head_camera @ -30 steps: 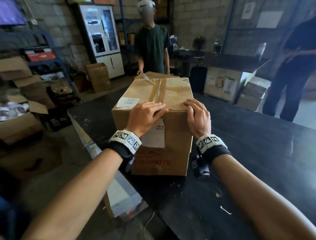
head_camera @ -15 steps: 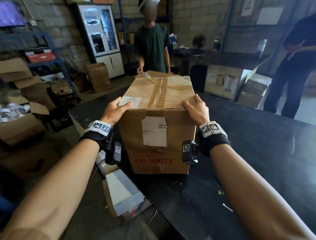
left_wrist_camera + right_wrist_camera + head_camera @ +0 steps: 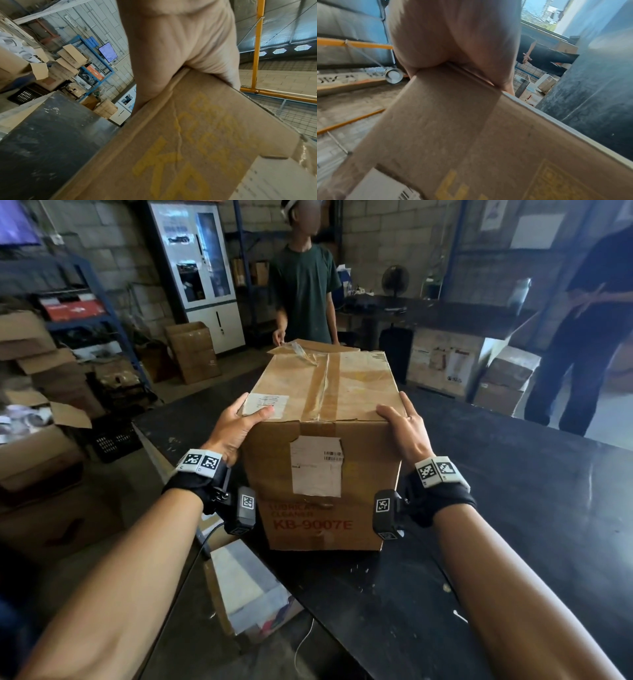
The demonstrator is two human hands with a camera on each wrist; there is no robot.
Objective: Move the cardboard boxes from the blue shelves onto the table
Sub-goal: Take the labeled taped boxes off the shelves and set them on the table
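A tall cardboard box (image 3: 325, 474) marked KB-9007E, taped along its top, stands on the black table (image 3: 513, 508) near the table's left corner. My left hand (image 3: 236, 422) holds its near upper left corner, thumb on the top label and fingers along the left side. My right hand (image 3: 400, 422) holds the near upper right corner the same way. In the left wrist view my left hand's palm (image 3: 180, 47) presses the box (image 3: 188, 148). The right wrist view shows my right hand's palm (image 3: 450, 33) on the box edge (image 3: 471, 135). The blue shelves (image 3: 102, 313) stand at the far left.
A person in a green shirt (image 3: 305, 292) stands at the table's far end, right behind the box. Another person (image 3: 589, 320) stands at the right. An open carton (image 3: 246, 587) sits on the floor under the table's left edge. Piled cardboard boxes (image 3: 34, 440) crowd the left.
Both hands slid off the box's top front edge and out to its near upper corners, the left going farthest. The box stays on the table.
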